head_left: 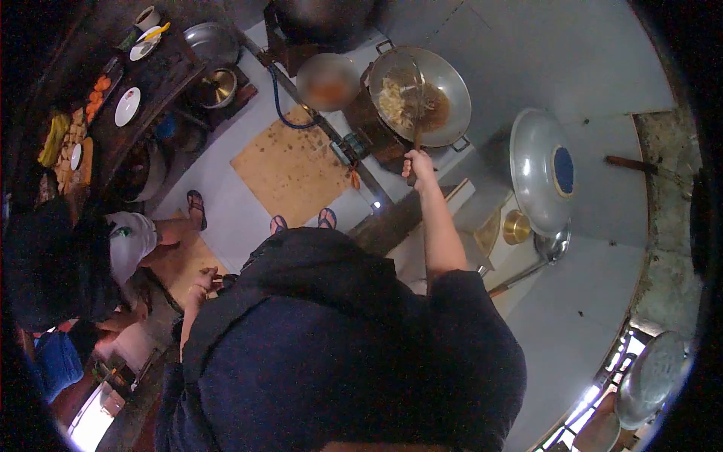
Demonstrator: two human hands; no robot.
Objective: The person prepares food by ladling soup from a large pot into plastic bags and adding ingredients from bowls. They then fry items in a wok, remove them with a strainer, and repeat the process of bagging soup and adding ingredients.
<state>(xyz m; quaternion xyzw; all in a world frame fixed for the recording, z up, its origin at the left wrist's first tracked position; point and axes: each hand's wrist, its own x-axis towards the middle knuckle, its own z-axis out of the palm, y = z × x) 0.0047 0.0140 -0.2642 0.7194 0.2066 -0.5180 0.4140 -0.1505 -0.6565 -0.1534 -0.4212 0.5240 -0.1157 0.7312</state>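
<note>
My right hand [420, 167] is closed around the wooden handle of a long spatula [419, 132]. The spatula's far end reaches into a wide metal wok [458, 94], at the top of the view. Pale chopped food [395, 104] lies in the wok's left side, beside a brown liquid or sauce [435, 111]. My left hand [202, 283] hangs low by my left side, away from the wok. Its fingers look loosely apart, with nothing visible in them, though dark clothing is close behind.
A blurred bowl of reddish food [328, 81] stands left of the wok. A large metal basin [531, 169] leans against the right wall. Another person [60, 264] is at the left, beside a dark table [162, 79] with plates and food. A cardboard sheet [275, 162] lies on the floor.
</note>
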